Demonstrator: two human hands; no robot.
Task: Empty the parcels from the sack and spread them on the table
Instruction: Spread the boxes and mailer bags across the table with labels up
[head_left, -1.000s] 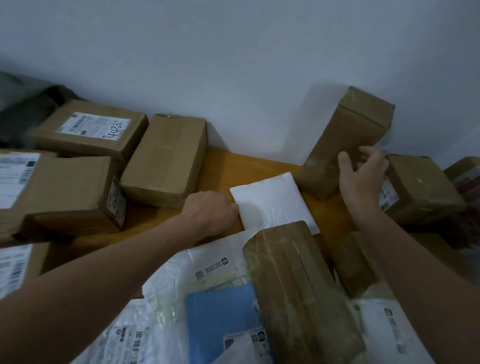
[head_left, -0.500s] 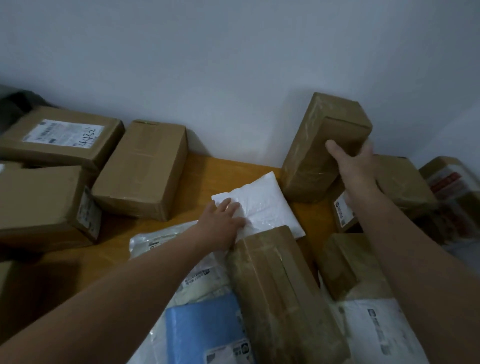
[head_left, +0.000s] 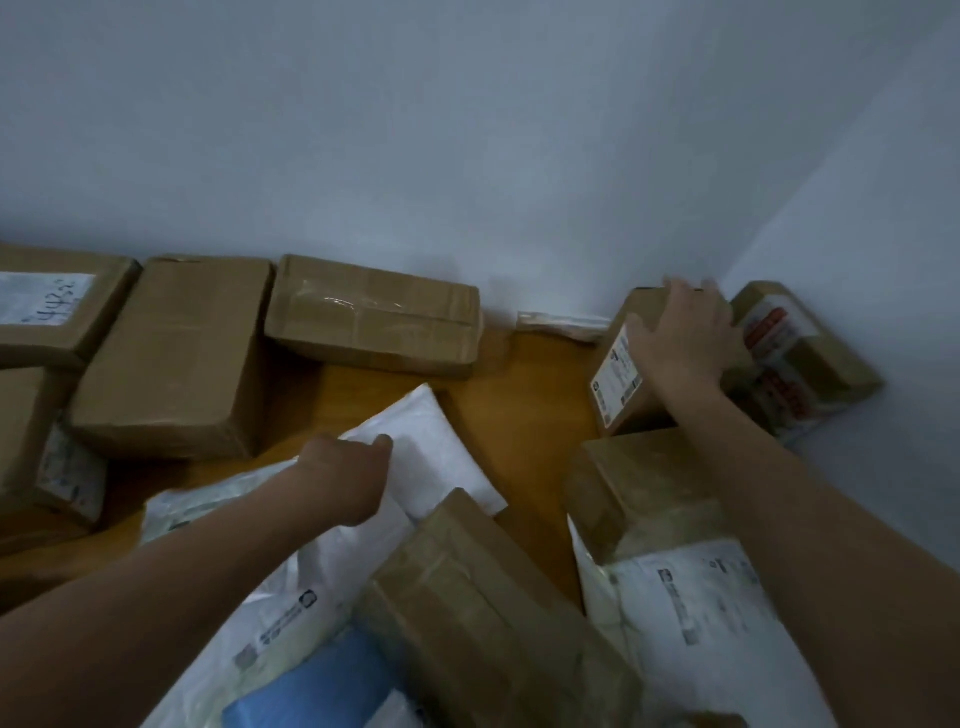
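Parcels are spread over a wooden table (head_left: 524, 415) that stands in a wall corner. My left hand (head_left: 348, 480) has its fingers curled, pinching the near edge of a white padded mailer (head_left: 441, 452) lying mid-table. My right hand (head_left: 683, 338), blurred, lies over the top of a small cardboard box with a white label (head_left: 618, 387) at the back right, thumb on the label side and fingers over its far edge. A long taped cardboard box (head_left: 374, 317) lies flat against the back wall. No sack is in view.
Plain brown boxes (head_left: 176, 353) fill the left side. A red-printed parcel (head_left: 795, 358) sits in the corner and a flat white packet (head_left: 563, 322) lies against the wall. Nearer me are a taped box (head_left: 483, 613), a brown box (head_left: 639, 488), white poly bags (head_left: 691, 613) and a blue parcel (head_left: 311, 691).
The long taped box that my right hand held upright now lies flat by the wall. My right hand has shifted right onto the labelled box. My left hand stays on the white mailer.
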